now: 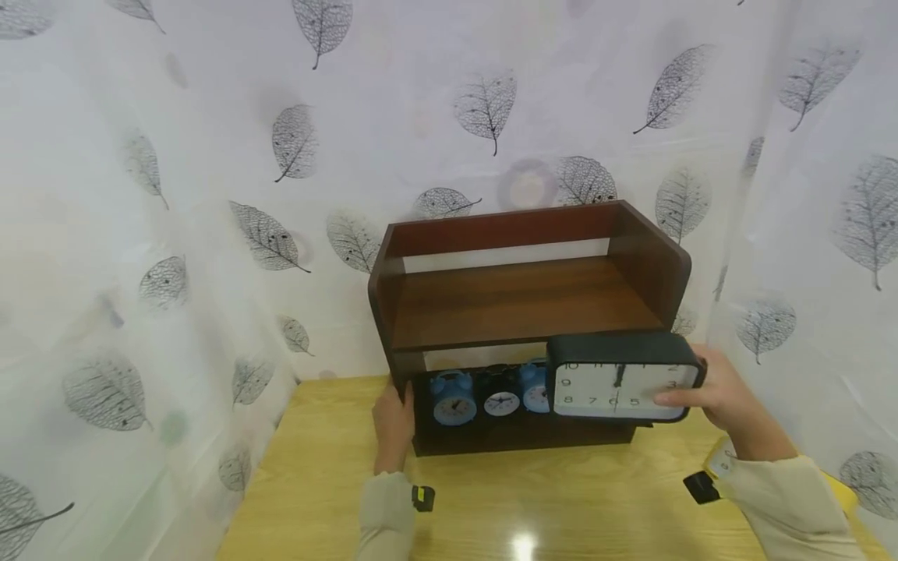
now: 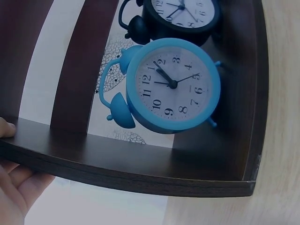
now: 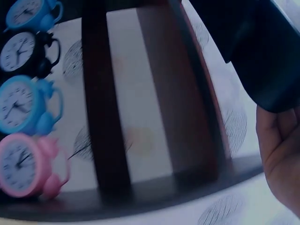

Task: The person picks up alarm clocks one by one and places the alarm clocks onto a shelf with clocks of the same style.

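A dark brown two-tier shelf [image 1: 519,300] stands on the table. My left hand [image 1: 393,421] grips its left side panel, thumb on the inner face and fingers outside. My right hand [image 1: 722,397] holds a black rectangular clock [image 1: 592,393] by its right end, in front of the shelf's right half. Along the lower tier stand a blue twin-bell alarm clock [image 2: 173,112], a black one [image 1: 501,401], another blue one [image 1: 535,396] and a pink one [image 3: 16,164]. In the head view the held clock hides the pink one.
The shelf rests on a light wood table [image 1: 316,467]. A yellow clock [image 1: 842,492] lies at the table's right, partly behind my right sleeve. A white curtain [image 1: 210,156] with leaf prints surrounds the table's back and sides.
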Demonstrator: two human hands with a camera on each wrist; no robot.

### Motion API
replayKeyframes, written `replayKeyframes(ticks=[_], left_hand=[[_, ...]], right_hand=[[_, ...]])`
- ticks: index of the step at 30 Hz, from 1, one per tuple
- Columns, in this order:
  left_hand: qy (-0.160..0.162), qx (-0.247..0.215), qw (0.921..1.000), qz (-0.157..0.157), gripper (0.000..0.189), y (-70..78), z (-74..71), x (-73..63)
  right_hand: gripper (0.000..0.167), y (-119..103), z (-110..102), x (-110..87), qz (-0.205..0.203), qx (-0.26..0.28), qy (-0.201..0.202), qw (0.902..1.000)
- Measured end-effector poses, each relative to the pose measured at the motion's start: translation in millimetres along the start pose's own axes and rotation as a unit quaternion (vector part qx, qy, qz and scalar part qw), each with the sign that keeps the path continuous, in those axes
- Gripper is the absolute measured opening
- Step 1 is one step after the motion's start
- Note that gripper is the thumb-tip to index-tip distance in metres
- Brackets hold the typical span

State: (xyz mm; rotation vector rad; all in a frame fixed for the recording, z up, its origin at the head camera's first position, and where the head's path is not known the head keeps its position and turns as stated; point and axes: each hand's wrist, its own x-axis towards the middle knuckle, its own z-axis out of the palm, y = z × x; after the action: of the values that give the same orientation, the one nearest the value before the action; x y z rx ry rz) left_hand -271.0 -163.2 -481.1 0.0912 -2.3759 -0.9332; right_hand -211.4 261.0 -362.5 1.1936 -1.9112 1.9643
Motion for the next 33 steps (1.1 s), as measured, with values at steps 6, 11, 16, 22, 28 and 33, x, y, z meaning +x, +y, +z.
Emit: replayKeyframes(ticks=[6,11,16,22,28,33], left_hand=[[-0.009,-0.002,0.9999,-0.007,0.033,-1.4,0.8,0.1],[-0.011,-0.003,0.9999,-0.008,0.034,0.8,-0.5,-0.7],[-0.003,-0.004,1.0000,0.003,0.034,1.8,-1.8,0.0],[-0.003,-0.001,1.0000,0.003,0.033,1.5,-2.9,0.8],[-0.007,-0.012,0.9999,-0.002,0.035,2.2,-3.5,1.4],[-0.006,-0.007,1.0000,-0.004,0.037,1.2,-2.1,1.0]], right_hand=[[0.051,-11.9,9.3,40.8,0.017,-0.018,-0.024,0.9994],[0.050,-18.4,18.3,66.0,0.024,-0.003,-0.011,0.9996],[0.045,-25.5,25.9,88.7,0.039,-0.017,0.020,0.9989],[0.042,-34.9,33.3,114.3,0.085,-0.018,0.039,0.9954],[0.040,-42.0,39.0,142.7,0.088,-0.014,0.048,0.9949],[0.034,-45.7,42.7,165.7,0.092,-0.051,0.030,0.9940]])
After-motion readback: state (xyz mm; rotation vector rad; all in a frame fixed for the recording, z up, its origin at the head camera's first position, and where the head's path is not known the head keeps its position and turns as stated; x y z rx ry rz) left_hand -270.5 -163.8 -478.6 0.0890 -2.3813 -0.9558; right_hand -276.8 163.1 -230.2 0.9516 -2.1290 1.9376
